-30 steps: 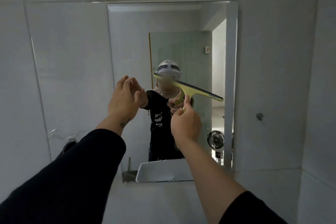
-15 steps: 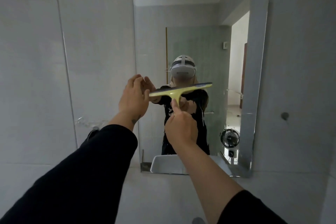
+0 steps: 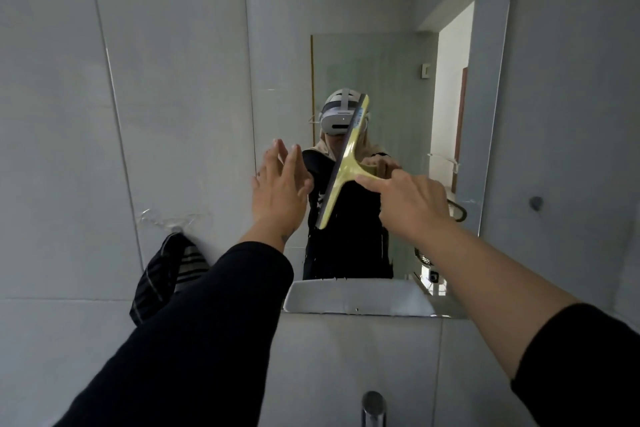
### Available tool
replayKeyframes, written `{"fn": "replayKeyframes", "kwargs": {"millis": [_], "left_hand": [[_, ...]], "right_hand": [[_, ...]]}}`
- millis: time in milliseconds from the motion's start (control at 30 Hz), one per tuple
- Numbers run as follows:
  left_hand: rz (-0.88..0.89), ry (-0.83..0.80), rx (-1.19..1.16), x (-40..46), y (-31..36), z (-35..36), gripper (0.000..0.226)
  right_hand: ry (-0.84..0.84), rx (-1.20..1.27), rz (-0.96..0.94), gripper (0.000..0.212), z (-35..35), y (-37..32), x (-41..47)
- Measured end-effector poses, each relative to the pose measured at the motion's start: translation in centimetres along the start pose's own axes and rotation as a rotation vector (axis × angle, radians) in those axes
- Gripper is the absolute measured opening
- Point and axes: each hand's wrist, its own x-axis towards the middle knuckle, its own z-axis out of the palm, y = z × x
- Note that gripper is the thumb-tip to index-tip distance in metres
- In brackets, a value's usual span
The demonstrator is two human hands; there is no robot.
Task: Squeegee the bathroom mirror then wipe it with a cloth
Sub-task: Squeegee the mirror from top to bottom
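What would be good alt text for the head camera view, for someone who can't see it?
A right hand holds a yellow squeegee by its handle, blade nearly upright, before a wall mirror, while the left hand is raised open beside it. A dark striped cloth hangs on the tiled wall left of the mirror.

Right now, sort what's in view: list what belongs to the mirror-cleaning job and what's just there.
For the job:
- mirror on the tiled wall
- yellow squeegee, held by the right hand
- left hand, open and empty
- striped cloth hanging left of the mirror

Just there:
- tap at the bottom edge
- wall knob right of the mirror
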Motion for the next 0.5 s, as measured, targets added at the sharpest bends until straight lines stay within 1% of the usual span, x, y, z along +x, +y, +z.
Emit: {"fn": "replayKeyframes", "kwargs": {"millis": [133,300,433,500], "left_hand": [[0.020,-0.021,0.037,-0.3,0.7,1.1,0.070],[-0.012,0.003,0.059,-0.2,1.1,2.6,0.077],[-0.009,0.030,0.026,0.2,0.6,3.7,0.086],[0.007,0.063,-0.023,0.5,0.4,4.1,0.084]], "right_hand": [[0.013,0.009,0.038,0.068,0.2,1.5,-0.1],[0.068,0.043,0.087,0.048,1.0,3.5,-0.7],[0.075,0.043,0.151,0.046,0.9,5.8,-1.6],[0.067,0.053,0.197,0.045,0.9,6.8,-2.1]]}}
